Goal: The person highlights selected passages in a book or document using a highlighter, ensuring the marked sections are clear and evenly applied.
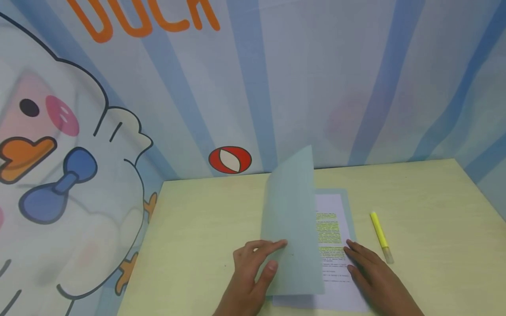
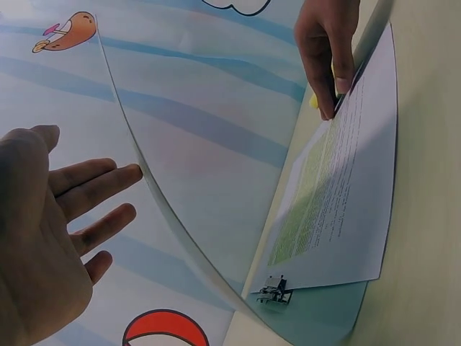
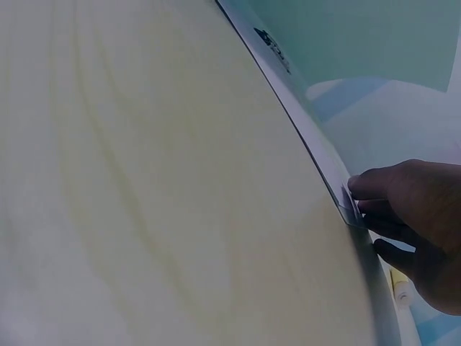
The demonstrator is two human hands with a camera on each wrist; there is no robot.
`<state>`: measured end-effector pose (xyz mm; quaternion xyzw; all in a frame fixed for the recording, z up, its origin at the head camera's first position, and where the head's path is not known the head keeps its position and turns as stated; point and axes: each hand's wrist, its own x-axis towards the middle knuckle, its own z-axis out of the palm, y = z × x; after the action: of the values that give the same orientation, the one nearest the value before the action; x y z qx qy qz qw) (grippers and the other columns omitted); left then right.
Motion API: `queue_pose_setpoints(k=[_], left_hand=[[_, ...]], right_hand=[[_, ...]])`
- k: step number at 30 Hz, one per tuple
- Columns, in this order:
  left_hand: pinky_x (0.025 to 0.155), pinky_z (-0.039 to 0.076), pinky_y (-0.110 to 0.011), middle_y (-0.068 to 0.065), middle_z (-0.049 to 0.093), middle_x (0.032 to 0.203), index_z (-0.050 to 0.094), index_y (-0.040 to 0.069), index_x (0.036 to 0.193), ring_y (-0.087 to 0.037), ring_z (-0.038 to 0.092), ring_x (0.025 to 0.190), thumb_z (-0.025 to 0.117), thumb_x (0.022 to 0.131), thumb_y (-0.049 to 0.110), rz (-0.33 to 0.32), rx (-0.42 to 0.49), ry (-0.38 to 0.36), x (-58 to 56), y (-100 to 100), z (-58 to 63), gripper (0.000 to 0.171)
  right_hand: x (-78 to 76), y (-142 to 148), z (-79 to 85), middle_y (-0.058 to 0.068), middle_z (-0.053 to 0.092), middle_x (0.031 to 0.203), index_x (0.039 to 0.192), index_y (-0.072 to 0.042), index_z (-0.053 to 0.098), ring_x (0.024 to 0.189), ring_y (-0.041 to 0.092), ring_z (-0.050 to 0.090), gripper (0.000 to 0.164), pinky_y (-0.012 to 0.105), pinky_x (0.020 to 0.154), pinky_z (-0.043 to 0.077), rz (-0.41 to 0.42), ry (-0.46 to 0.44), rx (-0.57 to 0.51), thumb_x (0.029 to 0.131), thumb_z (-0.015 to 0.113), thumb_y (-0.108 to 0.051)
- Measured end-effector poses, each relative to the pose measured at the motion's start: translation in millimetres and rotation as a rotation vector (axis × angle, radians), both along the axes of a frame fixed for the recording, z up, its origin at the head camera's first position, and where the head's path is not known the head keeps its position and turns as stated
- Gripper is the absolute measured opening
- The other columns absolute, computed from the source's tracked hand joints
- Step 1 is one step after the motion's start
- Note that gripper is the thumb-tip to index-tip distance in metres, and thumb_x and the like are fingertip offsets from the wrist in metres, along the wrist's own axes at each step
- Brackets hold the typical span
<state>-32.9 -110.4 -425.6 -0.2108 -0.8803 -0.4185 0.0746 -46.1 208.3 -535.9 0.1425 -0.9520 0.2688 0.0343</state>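
Note:
A pale blue folder (image 1: pixel 292 228) lies on the table with its front cover standing up, partly turned. Inside it are printed paper sheets (image 1: pixel 336 292) with yellow highlighted lines; the raised cover hides their left part in the head view. My left hand (image 1: pixel 253 272) has its fingers extended against the outer side of the cover, as the left wrist view (image 2: pixel 65 223) also shows. My right hand (image 1: pixel 373 274) rests with its fingertips on the right edge of the sheets. A metal clip (image 2: pixel 275 290) sits on the folder near the paper's edge.
A yellow highlighter (image 1: pixel 380 232), capped at its lower end with a clear-looking part, lies right of the folder on the light wooden table (image 1: pixel 197 232). Behind stands a blue-striped backdrop (image 1: pixel 316 87) with a cartoon duck (image 1: pixel 99 210).

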Motion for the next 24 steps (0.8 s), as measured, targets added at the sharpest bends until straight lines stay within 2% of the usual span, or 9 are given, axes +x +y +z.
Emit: queue_pose_setpoints(k=[6, 13, 20, 24], left_hand=[[0.091, 0.023, -0.047, 0.02, 0.05, 0.124, 0.048, 0.036, 0.136, -0.006, 0.035, 0.12, 0.045, 0.099, 0.024, -0.005, -0.013, 0.015, -0.8, 1.4, -5.1, 0.039], [0.091, 0.022, -0.044, 0.018, 0.052, 0.124, 0.049, 0.032, 0.136, -0.006, 0.037, 0.119, 0.045, 0.1, 0.024, -0.026, -0.024, 0.103, -3.2, 2.0, -12.5, 0.037], [0.09, 0.021, -0.046, 0.019, 0.053, 0.124, 0.05, 0.032, 0.135, -0.006, 0.037, 0.118, 0.044, 0.1, 0.024, -0.037, -0.027, 0.095, -4.2, 2.0, -18.1, 0.037], [0.091, 0.02, -0.044, 0.018, 0.054, 0.124, 0.05, 0.03, 0.135, -0.007, 0.038, 0.117, 0.044, 0.1, 0.023, -0.042, -0.027, 0.119, -5.2, 1.4, -22.0, 0.036]], right_hand=[[-0.4, 1.9, -0.1, -0.006, 0.034, 0.149, 0.141, -0.018, 0.046, 0.133, 0.021, 0.032, 0.051, 0.049, 0.097, 0.035, 0.005, -0.006, 0.003, 0.096, 0.049, -0.041], [-0.7, 2.5, 2.8, -0.006, 0.033, 0.15, 0.142, -0.018, 0.044, 0.133, 0.022, 0.032, 0.052, 0.05, 0.098, 0.034, 0.008, -0.039, -0.002, 0.097, 0.047, -0.043], [-0.9, 2.4, 4.6, -0.005, 0.033, 0.15, 0.144, -0.019, 0.042, 0.132, 0.022, 0.032, 0.053, 0.051, 0.098, 0.034, 0.006, -0.065, 0.001, 0.097, 0.045, -0.045], [-0.9, 3.5, 3.6, -0.005, 0.033, 0.15, 0.144, -0.02, 0.041, 0.132, 0.022, 0.032, 0.053, 0.051, 0.098, 0.034, 0.009, -0.06, -0.016, 0.097, 0.045, -0.044]])
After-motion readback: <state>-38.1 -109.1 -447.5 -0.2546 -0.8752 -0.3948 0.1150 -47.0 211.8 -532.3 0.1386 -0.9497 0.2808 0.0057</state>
